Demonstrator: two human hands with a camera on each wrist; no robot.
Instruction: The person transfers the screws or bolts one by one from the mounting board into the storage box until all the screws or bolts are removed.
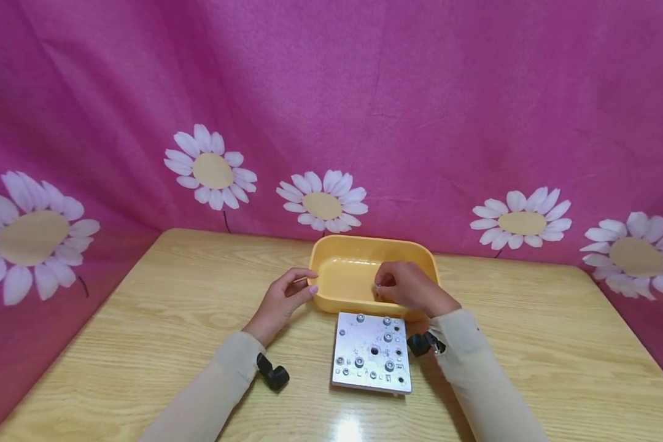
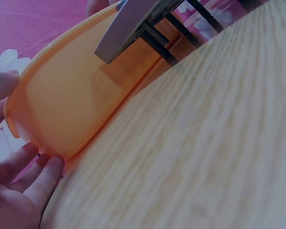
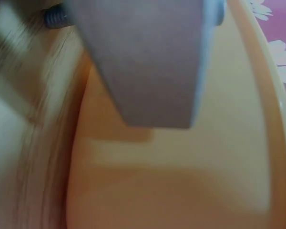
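Note:
A yellow plastic bin (image 1: 372, 307) stands at the back of the wooden table. My left hand (image 1: 280, 301) holds its left end, with thumb and index finger at the rim and the other fingers against the outer wall (image 2: 81, 90). Inside the bin, low over its floor, my right hand (image 1: 411, 287) pinches a small shiny metal piece (image 1: 378, 286), mostly hidden by the fingers. Just in front of the bin lies a square metal plate (image 1: 364, 341) with several socket-head bolts and holes. Threaded bolt ends (image 2: 155, 46) stick out beneath the plate.
The wooden table (image 1: 210, 270) meets a pink cloth (image 1: 409, 123) with white flowers behind and at the sides. A black wrist-worn device (image 1: 273, 374) sits on my left wrist and another (image 1: 422, 344) on my right, close to the plate's right edge.

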